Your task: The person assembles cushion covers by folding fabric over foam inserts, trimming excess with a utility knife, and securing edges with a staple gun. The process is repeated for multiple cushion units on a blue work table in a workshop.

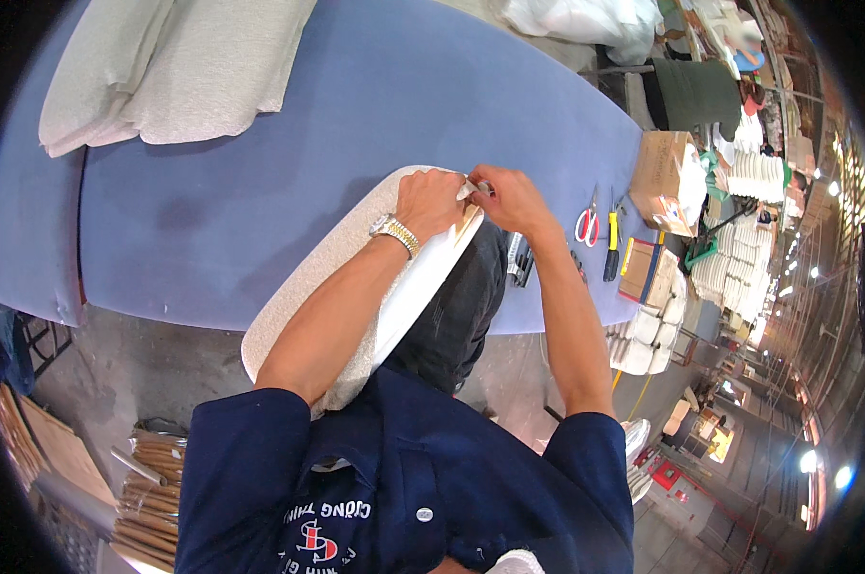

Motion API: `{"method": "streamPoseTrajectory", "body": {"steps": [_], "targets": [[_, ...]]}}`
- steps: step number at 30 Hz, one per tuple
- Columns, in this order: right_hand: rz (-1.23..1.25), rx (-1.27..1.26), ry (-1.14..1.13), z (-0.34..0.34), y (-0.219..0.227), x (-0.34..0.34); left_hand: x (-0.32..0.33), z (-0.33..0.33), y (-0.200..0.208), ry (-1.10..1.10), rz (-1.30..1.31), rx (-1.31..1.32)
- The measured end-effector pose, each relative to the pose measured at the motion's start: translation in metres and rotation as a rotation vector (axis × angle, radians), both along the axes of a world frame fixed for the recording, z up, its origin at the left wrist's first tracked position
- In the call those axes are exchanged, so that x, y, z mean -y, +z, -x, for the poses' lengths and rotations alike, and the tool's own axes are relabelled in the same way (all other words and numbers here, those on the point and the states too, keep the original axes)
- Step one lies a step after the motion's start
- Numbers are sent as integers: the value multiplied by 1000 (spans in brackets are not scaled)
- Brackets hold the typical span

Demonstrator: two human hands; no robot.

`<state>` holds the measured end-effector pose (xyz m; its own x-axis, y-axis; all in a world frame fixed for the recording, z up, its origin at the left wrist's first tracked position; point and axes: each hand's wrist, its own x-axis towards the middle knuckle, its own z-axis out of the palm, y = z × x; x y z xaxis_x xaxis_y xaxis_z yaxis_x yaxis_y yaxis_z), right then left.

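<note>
The left grip (430, 203) and right grip (511, 198) pinch a bit of cloth (466, 190) at the far end of the pale pad (319, 266). The pad slants over the near edge of the blue counter (356, 105), beside a dark knee (469, 297).

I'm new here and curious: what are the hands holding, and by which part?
A pale fabric-covered panel: the left hand and right hand pinch it close together at its far end, by the right-hand edge.
</note>
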<state>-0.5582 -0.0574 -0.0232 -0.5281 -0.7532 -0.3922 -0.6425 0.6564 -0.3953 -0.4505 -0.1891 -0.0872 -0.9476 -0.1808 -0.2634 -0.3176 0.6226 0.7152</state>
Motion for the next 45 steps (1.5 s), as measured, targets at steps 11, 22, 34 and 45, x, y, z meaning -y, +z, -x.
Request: {"method": "streamPoseTrajectory", "body": {"steps": [11, 22, 34, 45], "targets": [[101, 20, -104, -29, -52, -61, -30, -20, -44, -183, -16, -214], [126, 28, -9, -20, -53, -58, -32, -18, -31, -125, 14, -148], [88, 148, -77, -11, -50, -57, -34, -13, -31, -119, 37, -112], [387, 696, -432, -9, -82, -97, -36, -11, -40, -70, 24, -40]]}}
